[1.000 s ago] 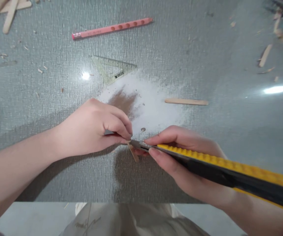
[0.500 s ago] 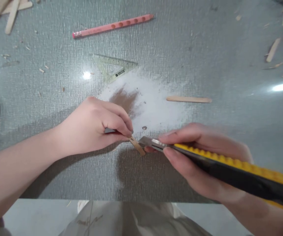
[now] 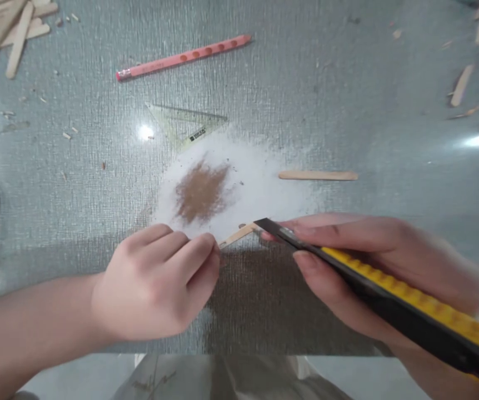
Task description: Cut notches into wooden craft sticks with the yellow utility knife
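My left hand (image 3: 160, 283) is closed in a pinch on one end of a short wooden stick piece (image 3: 238, 234), which points up and to the right over the grey table (image 3: 306, 83). My right hand (image 3: 373, 266) grips a yellow and black utility knife (image 3: 389, 289). Its blade tip meets the far end of the stick piece. Just beyond lies a patch of white powder (image 3: 260, 183) with a brown smear (image 3: 201, 191) in it.
A pink pencil (image 3: 181, 57) lies at the back. A clear set square (image 3: 185, 125) sits below it. One whole craft stick (image 3: 318, 175) rests right of the powder. Several sticks (image 3: 10, 25) are piled at the back left, scraps (image 3: 460, 86) at the right.
My left hand drew back toward me and turned, so the stick piece now points up-right instead of down-right. The knife tip lifted and moved right to the stick's far end.
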`<action>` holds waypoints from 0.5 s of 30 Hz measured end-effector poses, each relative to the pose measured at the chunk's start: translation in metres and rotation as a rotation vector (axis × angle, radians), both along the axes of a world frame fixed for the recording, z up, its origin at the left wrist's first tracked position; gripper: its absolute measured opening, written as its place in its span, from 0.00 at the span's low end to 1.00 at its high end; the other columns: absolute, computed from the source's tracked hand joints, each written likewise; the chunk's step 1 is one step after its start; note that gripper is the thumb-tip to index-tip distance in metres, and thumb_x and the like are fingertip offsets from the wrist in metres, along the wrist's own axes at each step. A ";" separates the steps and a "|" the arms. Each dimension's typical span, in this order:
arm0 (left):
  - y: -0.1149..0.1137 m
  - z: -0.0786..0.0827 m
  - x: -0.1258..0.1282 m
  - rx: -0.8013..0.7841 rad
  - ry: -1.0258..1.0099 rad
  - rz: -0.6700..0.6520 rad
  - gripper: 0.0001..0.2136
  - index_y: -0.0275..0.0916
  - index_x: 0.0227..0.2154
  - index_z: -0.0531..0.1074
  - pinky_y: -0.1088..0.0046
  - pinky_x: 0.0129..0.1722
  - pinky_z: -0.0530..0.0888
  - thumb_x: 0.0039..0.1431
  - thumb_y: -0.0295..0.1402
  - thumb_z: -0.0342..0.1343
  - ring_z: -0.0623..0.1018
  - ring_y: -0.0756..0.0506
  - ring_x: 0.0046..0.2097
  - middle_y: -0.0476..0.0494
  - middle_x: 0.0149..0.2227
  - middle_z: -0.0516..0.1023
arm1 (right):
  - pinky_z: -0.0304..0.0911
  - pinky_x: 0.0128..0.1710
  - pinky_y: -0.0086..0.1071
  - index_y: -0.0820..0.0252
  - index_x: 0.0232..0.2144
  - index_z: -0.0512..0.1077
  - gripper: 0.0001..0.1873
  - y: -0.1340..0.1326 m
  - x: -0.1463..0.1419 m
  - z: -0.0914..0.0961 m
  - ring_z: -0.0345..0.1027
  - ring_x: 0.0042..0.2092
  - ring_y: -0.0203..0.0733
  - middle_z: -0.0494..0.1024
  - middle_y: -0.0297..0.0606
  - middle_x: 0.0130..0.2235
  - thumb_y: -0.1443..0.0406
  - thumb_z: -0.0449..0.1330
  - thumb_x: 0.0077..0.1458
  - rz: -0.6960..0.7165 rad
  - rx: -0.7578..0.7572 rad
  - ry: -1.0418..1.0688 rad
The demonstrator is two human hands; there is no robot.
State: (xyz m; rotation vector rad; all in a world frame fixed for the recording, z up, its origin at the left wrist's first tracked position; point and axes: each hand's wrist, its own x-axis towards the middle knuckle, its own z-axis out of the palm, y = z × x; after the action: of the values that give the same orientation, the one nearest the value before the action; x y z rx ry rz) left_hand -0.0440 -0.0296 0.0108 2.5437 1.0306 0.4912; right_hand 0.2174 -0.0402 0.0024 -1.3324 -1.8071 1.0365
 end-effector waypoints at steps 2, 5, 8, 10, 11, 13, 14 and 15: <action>0.006 0.000 -0.001 -0.004 -0.005 -0.066 0.08 0.41 0.32 0.73 0.69 0.24 0.70 0.67 0.28 0.54 0.77 0.49 0.26 0.47 0.30 0.82 | 0.79 0.35 0.32 0.49 0.44 0.77 0.13 0.003 -0.002 0.001 0.82 0.38 0.43 0.86 0.36 0.43 0.70 0.64 0.57 0.059 0.100 -0.082; 0.029 -0.005 -0.003 -0.024 -0.014 -0.181 0.05 0.44 0.40 0.76 0.64 0.41 0.77 0.67 0.31 0.54 0.81 0.43 0.41 0.45 0.40 0.83 | 0.80 0.37 0.33 0.49 0.43 0.75 0.13 0.005 -0.005 0.004 0.83 0.38 0.44 0.86 0.36 0.40 0.70 0.62 0.57 0.148 0.151 -0.137; 0.051 -0.011 -0.005 -0.083 0.016 -0.270 0.13 0.47 0.52 0.75 0.47 0.63 0.67 0.66 0.35 0.56 0.72 0.33 0.62 0.40 0.58 0.75 | 0.80 0.34 0.31 0.49 0.44 0.73 0.14 0.005 -0.006 0.003 0.83 0.36 0.43 0.85 0.35 0.38 0.71 0.61 0.57 0.219 0.144 -0.111; 0.056 -0.014 -0.004 -0.088 0.064 -0.314 0.18 0.51 0.58 0.72 0.38 0.68 0.56 0.66 0.36 0.56 0.64 0.31 0.68 0.41 0.66 0.67 | 0.79 0.32 0.30 0.51 0.44 0.72 0.14 0.006 -0.005 0.002 0.82 0.36 0.42 0.84 0.36 0.37 0.73 0.59 0.57 0.269 0.170 -0.060; 0.057 -0.014 -0.004 -0.087 0.084 -0.326 0.19 0.52 0.59 0.71 0.36 0.69 0.52 0.65 0.36 0.56 0.61 0.31 0.70 0.41 0.68 0.64 | 0.79 0.32 0.29 0.53 0.44 0.72 0.14 0.006 -0.005 0.001 0.82 0.36 0.41 0.84 0.37 0.37 0.74 0.59 0.57 0.288 0.187 -0.043; 0.055 -0.015 -0.004 -0.085 0.110 -0.333 0.20 0.53 0.58 0.72 0.34 0.70 0.48 0.64 0.35 0.57 0.57 0.31 0.72 0.43 0.70 0.62 | 0.78 0.31 0.28 0.55 0.44 0.72 0.13 0.006 -0.006 0.000 0.82 0.36 0.41 0.84 0.39 0.37 0.74 0.58 0.58 0.320 0.211 -0.044; 0.053 -0.015 -0.004 -0.080 0.105 -0.330 0.19 0.52 0.57 0.73 0.34 0.70 0.48 0.63 0.35 0.57 0.57 0.31 0.72 0.43 0.69 0.62 | 0.78 0.31 0.27 0.56 0.43 0.72 0.13 0.007 -0.007 0.000 0.83 0.36 0.41 0.84 0.39 0.37 0.74 0.58 0.58 0.326 0.219 -0.057; 0.052 -0.014 -0.004 -0.071 0.095 -0.322 0.18 0.51 0.56 0.74 0.35 0.70 0.48 0.63 0.36 0.56 0.57 0.30 0.72 0.44 0.69 0.63 | 0.79 0.32 0.27 0.56 0.43 0.72 0.12 0.007 -0.008 0.000 0.83 0.36 0.40 0.84 0.39 0.37 0.74 0.59 0.58 0.333 0.221 -0.075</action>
State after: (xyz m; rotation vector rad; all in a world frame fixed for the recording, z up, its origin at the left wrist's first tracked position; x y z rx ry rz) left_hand -0.0481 0.0227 -0.0035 2.6202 0.6349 0.2419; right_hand 0.2092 -0.0333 0.0025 -0.9705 -2.1808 0.9281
